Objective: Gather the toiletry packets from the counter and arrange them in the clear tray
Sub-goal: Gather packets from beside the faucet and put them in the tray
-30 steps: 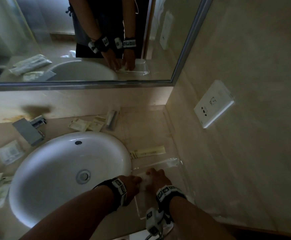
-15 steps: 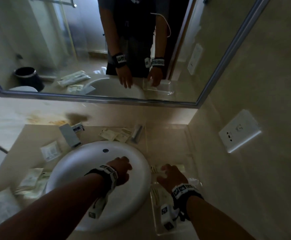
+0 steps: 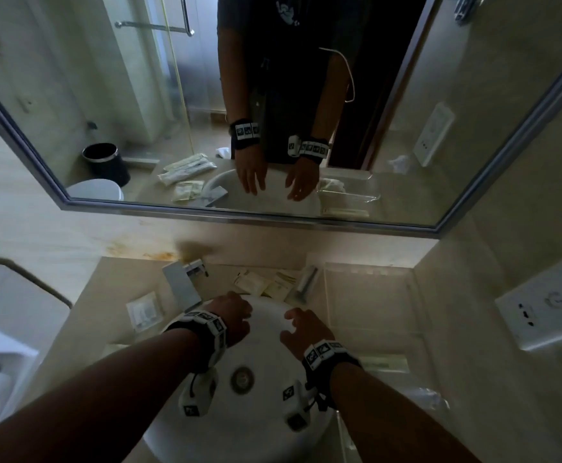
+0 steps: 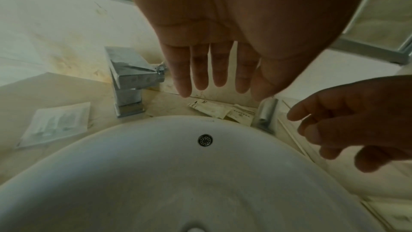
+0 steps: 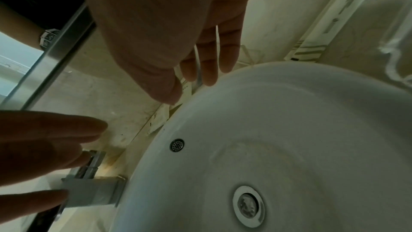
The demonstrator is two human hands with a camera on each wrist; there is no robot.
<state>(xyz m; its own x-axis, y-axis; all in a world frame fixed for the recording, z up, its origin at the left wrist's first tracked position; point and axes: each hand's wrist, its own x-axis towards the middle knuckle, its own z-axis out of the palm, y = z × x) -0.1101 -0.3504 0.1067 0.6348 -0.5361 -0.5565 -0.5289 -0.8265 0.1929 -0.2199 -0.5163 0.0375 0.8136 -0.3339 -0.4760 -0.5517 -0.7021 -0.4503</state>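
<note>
Several small beige packets [image 3: 263, 285] [image 4: 214, 110] lie on the counter behind the basin, next to a silvery tube [image 3: 306, 283] [image 4: 266, 112]. My left hand [image 3: 239, 309] [image 4: 211, 80] hovers above the basin's back rim just short of them, fingers straight, holding nothing. My right hand [image 3: 298, 324] [image 5: 200, 63] floats beside it, fingers loosely spread and empty. The clear tray [image 3: 370, 266] stands to the right of the basin. It holds a long packet [image 3: 386, 362] [image 5: 334, 20] and a crumpled clear bag [image 3: 430, 399]. A flat square packet [image 3: 144, 310] [image 4: 55, 123] lies left of the faucet.
The white basin [image 3: 266, 332] fills the middle of the counter, with a square chrome faucet [image 3: 182, 285] at its back left. A mirror [image 3: 306, 212] runs along the back wall. A wall socket [image 3: 547, 305] sits on the right wall. More packets show in the mirror.
Both hands have left the clear tray at the front right and moved forward over the basin toward the packets at the back. The head view has tilted up.
</note>
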